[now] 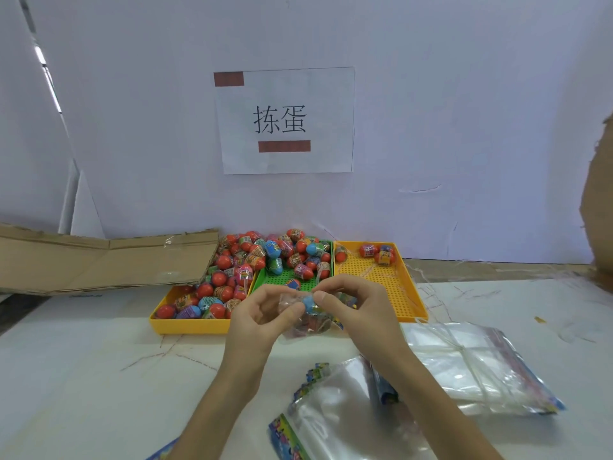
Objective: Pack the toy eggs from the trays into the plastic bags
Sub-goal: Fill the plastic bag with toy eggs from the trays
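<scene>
Both my hands meet above the table in front of the trays. My left hand [265, 312] and my right hand [351, 302] pinch the mouth of a small clear plastic bag [306, 323] that holds toy eggs; a blue egg [310, 302] shows between my fingertips. A yellow tray [185, 325] on the left is heaped with red and blue eggs. The green tray [275, 281] in the middle carries a pile at its far end. Three eggs [378, 253] lie at the back of the right yellow tray [388, 283].
Stacks of empty clear bags [471, 366] with coloured headers lie on the white table at the right, another stack [335, 416] nearer me. Flattened cardboard [99, 263] lies at the left, more cardboard [600, 207] at the right edge. A paper sign [285, 121] hangs on the wall.
</scene>
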`<act>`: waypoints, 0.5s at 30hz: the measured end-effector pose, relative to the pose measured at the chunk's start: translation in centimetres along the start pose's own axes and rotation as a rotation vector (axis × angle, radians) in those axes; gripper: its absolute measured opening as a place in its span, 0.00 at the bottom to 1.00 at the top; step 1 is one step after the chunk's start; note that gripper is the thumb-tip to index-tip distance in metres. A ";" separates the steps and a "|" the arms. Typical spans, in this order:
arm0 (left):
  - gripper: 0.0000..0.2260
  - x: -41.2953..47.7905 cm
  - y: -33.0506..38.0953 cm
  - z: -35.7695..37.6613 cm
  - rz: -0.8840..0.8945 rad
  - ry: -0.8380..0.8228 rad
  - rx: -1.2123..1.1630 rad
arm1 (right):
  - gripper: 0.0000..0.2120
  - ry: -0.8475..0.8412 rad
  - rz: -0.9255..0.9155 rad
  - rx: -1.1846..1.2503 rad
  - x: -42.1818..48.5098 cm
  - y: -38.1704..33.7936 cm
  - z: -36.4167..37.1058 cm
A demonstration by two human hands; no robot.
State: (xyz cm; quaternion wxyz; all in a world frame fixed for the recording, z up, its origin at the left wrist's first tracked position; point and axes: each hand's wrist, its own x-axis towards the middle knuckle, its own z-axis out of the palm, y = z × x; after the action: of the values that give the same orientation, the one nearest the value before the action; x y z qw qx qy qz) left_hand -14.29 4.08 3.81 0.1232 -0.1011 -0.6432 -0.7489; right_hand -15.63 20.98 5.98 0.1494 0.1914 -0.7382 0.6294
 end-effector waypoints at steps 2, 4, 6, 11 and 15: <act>0.10 -0.1 0.0 0.2 0.031 0.033 0.048 | 0.11 0.035 -0.015 0.007 0.0 0.0 0.0; 0.11 0.0 0.0 0.2 0.050 0.075 0.054 | 0.08 0.046 -0.014 0.044 0.0 -0.1 -0.1; 0.09 0.2 0.0 -0.2 0.051 0.130 0.023 | 0.05 0.017 0.025 0.113 0.2 -0.1 -0.4; 0.07 0.4 0.4 -0.5 -0.074 0.113 -0.216 | 0.07 0.049 0.046 0.114 0.2 -0.2 -0.5; 0.08 0.2 0.6 0.1 -0.089 0.073 -0.221 | 0.09 0.070 0.025 0.142 0.3 -0.3 -0.6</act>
State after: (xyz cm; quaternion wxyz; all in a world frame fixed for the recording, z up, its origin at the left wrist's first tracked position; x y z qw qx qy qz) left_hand -14.32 4.05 4.42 0.1014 -0.0582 -0.5558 -0.8230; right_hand -15.74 21.53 6.51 0.1533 0.1699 -0.6884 0.6883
